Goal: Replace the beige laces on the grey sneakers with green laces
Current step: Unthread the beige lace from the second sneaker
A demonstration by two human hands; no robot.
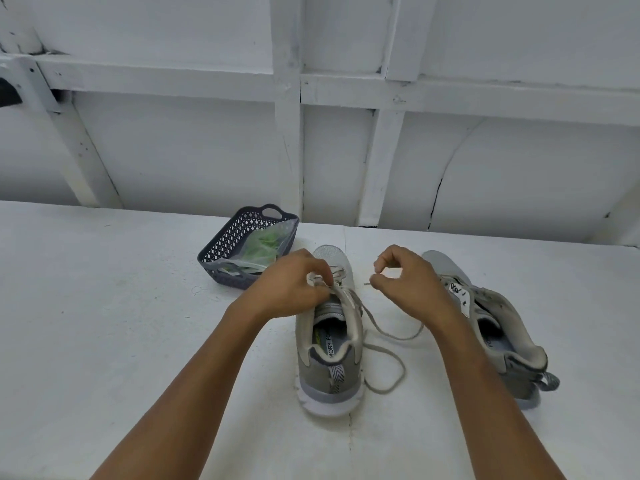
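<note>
Two grey sneakers stand on the white table, heels toward me. My left hand grips the laced tongue area of the left sneaker. A loose beige lace trails from that shoe in loops across the table to the right. My right hand hovers between the shoes and pinches the lace's tip between thumb and fingers. The right sneaker lies partly behind my right forearm, with a white tag on its tongue. Green laces in a clear plastic bag lie in the basket.
A dark grey lattice basket sits at the back of the table, left of the shoes. A white framed wall rises right behind the table's far edge. A seam runs down the tabletop.
</note>
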